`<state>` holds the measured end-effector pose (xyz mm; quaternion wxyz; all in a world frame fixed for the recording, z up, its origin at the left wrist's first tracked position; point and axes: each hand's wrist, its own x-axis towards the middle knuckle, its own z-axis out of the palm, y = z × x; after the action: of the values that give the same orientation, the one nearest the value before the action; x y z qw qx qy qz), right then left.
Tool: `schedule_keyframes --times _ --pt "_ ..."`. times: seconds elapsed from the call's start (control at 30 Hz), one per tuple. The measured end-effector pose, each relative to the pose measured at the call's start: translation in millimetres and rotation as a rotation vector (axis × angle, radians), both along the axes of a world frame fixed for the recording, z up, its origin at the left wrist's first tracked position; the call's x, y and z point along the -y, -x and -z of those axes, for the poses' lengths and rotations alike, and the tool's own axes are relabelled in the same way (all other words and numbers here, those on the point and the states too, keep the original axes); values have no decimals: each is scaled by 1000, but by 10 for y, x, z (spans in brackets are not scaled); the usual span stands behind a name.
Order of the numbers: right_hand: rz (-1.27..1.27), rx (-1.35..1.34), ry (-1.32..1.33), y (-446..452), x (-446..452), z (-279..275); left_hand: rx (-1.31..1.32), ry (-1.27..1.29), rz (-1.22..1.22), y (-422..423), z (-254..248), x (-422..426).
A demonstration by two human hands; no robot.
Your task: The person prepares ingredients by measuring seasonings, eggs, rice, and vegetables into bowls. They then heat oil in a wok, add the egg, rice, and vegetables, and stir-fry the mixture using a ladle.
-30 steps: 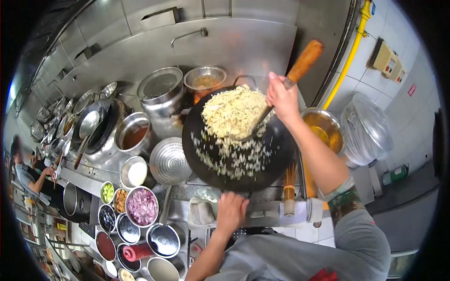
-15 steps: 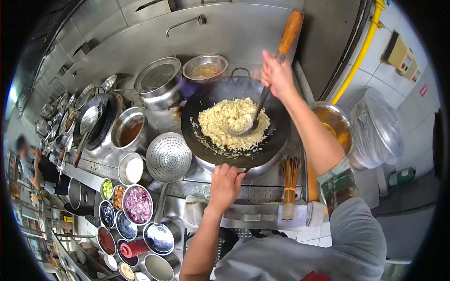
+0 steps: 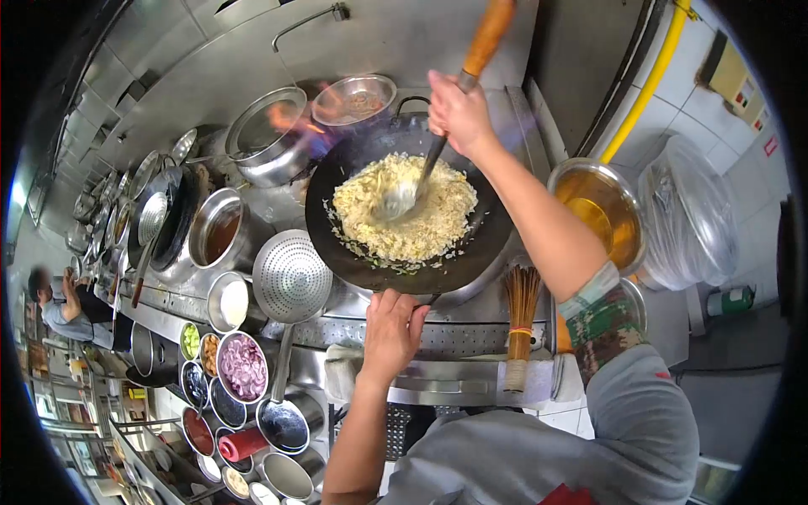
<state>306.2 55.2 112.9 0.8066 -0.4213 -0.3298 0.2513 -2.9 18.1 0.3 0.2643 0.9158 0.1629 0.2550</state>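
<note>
A black wok (image 3: 459, 269) full of fried rice (image 3: 421, 223) with egg stands on the burner in the head view. My right hand (image 3: 461, 118) is closed around the shaft of a long ladle (image 3: 434, 160) with a wooden end. The ladle's bowl, blurred by motion, is down in the left part of the rice. At the wok's near edge, my left hand (image 3: 390, 332) is closed on the wok's handle, which the fingers mostly hide. Flames (image 3: 290, 119) show beyond the wok's far left side.
Left of the wok lies a perforated strainer (image 3: 292, 276), with a pot of brown sauce (image 3: 220, 231) behind it. Chopped red onion (image 3: 242, 368) sits among several ingredient tubs. A bamboo brush (image 3: 520, 324) and an oil pot (image 3: 599, 210) are to the right. Another person (image 3: 71, 307) is far left.
The ladle has swept left through the rice, and my right hand has moved left with it. Flames have appeared behind the wok. My left hand keeps its hold. The view has shifted slightly.
</note>
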Motion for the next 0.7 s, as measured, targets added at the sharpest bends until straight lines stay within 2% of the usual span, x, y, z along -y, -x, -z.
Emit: schedule_keyframes --times 0.07,0.17,0.27,0.3,0.37,0.43,0.5,0.53,0.6,0.63,0.7 --pt "-2 -59 106 -58 -26 -237 -36 21 0 36 -21 33" --pt "80 51 179 -196 406 -682 2 18 3 1 1 -22" --pt "258 -24 142 -24 512 -179 -3 2 13 -18 15 -42" --pt "157 -40 45 49 473 -34 5 5 11 -18 -3 -7" --pt "249 -162 132 -30 408 -182 -2 16 0 103 -46 83" --pt "247 -217 211 -167 553 -601 29 42 23 335 -340 274" --pt "181 -261 271 -31 662 -730 31 56 23 433 -733 485" --pt "190 -269 310 155 647 -712 57 68 12 390 -719 484" --pt "397 -106 278 396 519 -642 152 56 7 201 -551 358" --pt "459 -51 274 552 510 -582 140 8 -16 187 -264 327" --pt "423 25 138 621 578 -430 -29 -28 -26 463 73 408"
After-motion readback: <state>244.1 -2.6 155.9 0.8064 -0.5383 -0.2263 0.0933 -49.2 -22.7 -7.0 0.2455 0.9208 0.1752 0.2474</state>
